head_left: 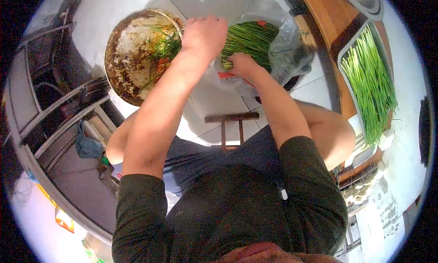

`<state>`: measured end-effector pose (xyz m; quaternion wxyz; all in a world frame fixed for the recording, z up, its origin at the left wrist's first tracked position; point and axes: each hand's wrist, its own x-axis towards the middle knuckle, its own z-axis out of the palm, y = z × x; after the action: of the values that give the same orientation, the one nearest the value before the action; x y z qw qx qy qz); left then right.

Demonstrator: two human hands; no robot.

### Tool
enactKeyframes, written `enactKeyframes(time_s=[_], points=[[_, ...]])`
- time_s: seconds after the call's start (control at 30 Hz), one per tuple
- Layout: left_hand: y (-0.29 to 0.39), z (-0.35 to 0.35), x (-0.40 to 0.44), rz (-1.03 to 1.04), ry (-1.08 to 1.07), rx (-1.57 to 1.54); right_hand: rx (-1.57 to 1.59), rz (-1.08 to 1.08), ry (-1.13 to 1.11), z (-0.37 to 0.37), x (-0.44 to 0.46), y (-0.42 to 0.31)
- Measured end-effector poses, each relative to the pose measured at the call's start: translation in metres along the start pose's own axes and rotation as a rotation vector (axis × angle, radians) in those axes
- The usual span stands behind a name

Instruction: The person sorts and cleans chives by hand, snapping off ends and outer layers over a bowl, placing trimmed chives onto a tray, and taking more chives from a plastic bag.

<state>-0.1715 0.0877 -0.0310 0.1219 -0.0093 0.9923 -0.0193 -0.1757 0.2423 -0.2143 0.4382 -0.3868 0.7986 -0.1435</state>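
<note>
A clear plastic bag (286, 39) holds a thick bundle of garlic chives (251, 37) with red bands around it. My right hand (242, 65) is at the bag's near side, its fingers closed around the pale cut ends of some chives. My left hand (205, 35) is closed, back upward, between the bag and a large worn round pan (130, 57); whatever is in its fingers is hidden. Loose green leaf scraps (168, 45) and some reddish bits lie at the pan's right side, partly behind my left forearm.
At the right, a tray (345, 57) of laid-out chives (369, 85) rests on a brown wooden surface (321, 12). A small wooden stool (232, 118) stands on the tiled floor between my knees. A metal-framed rack (34, 112) lines the left, with a blue cloth (88, 142) on it.
</note>
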Motion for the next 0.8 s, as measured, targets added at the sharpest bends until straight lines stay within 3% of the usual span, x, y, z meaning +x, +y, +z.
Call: enactKeyframes(time_s=[0.13,0.2,0.33,0.43,0.53,0.8], points=[[0.0,0.0,-0.002,0.017,0.008,0.0,0.132,-0.024,0.14,0.01,0.005,0.011],[0.0,0.003,-0.003,0.024,0.033,-0.004,0.187,0.026,0.048,0.005,-0.001,0.009],[0.002,0.002,-0.003,0.032,0.032,0.013,0.022,-0.024,-0.029,0.009,0.002,0.003],[-0.001,0.004,-0.005,0.046,0.035,0.01,-0.072,-0.073,0.039,0.002,-0.002,0.003],[-0.001,0.004,-0.004,0.038,0.069,-0.003,0.192,0.131,0.22,-0.002,-0.007,0.011],[0.005,0.006,-0.007,0.033,0.14,-0.061,0.046,0.035,0.221,-0.002,-0.001,0.019]])
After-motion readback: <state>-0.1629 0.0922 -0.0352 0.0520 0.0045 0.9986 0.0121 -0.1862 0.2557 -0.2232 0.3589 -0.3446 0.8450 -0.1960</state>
